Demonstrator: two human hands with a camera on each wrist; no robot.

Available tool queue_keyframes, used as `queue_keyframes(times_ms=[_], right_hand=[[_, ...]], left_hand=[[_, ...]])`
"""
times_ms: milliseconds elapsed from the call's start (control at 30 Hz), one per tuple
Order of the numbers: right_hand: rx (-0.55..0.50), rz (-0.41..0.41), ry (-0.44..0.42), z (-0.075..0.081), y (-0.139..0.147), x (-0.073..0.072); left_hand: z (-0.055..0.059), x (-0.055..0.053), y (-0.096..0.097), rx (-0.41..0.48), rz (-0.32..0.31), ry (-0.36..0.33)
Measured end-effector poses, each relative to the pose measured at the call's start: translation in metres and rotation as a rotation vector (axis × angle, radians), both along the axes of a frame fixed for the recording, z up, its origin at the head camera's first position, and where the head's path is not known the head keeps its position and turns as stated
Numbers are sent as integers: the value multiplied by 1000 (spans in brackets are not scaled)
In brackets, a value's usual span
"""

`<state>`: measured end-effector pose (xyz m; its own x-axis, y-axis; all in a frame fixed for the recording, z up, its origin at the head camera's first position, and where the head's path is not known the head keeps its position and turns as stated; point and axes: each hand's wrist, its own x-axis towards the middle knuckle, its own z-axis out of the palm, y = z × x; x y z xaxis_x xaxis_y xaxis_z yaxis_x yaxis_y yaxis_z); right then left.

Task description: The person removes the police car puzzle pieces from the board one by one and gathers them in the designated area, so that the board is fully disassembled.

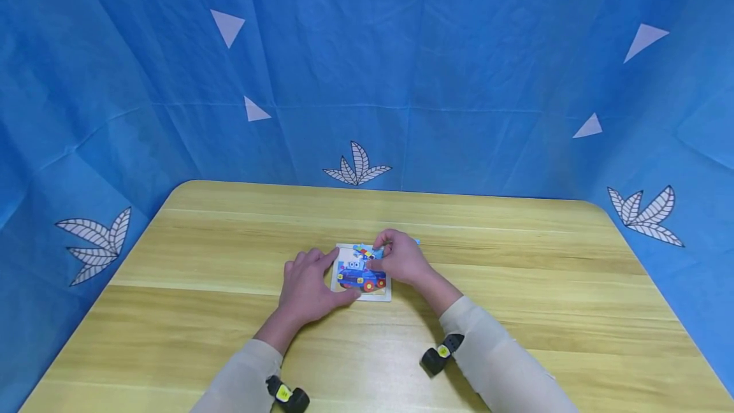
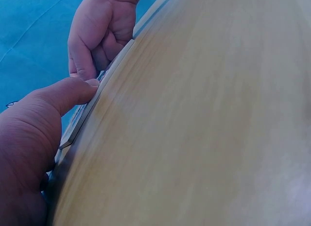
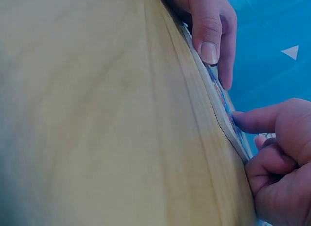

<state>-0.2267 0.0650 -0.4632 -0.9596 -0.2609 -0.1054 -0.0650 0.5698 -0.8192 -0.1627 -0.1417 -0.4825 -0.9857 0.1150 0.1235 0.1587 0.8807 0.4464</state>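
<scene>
A small square picture puzzle in a white frame [image 1: 375, 297] lies flat on the table, showing a blue cartoon truck [image 1: 362, 278] with eyes and red wheels. At its left side, my left hand [image 1: 306, 289] is spread, with the thumb resting on the front rim and the index finger at the far left corner. My right hand [image 1: 401, 257] pinches a colourful puzzle piece [image 1: 364, 252] between thumb and curled index finger over the upper part of the picture. That hand covers the frame's right upper part. In the right wrist view its thumb touches the puzzle surface [image 3: 226, 104].
A light blue bit [image 1: 417, 242] shows just behind the right hand, mostly hidden. The wooden table [image 1: 516, 285] reaches to a blue cloth [image 1: 401, 69] hanging at the back and sides. Each sleeve carries a black wrist camera [image 1: 438, 355].
</scene>
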Motion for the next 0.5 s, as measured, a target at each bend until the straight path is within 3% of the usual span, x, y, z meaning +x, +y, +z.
queue_keyframes(times_ms=[500], right_hand=[[19,1,63,0,-5,4]], left_hand=[[-2,-1,-2,-2,-7,7]])
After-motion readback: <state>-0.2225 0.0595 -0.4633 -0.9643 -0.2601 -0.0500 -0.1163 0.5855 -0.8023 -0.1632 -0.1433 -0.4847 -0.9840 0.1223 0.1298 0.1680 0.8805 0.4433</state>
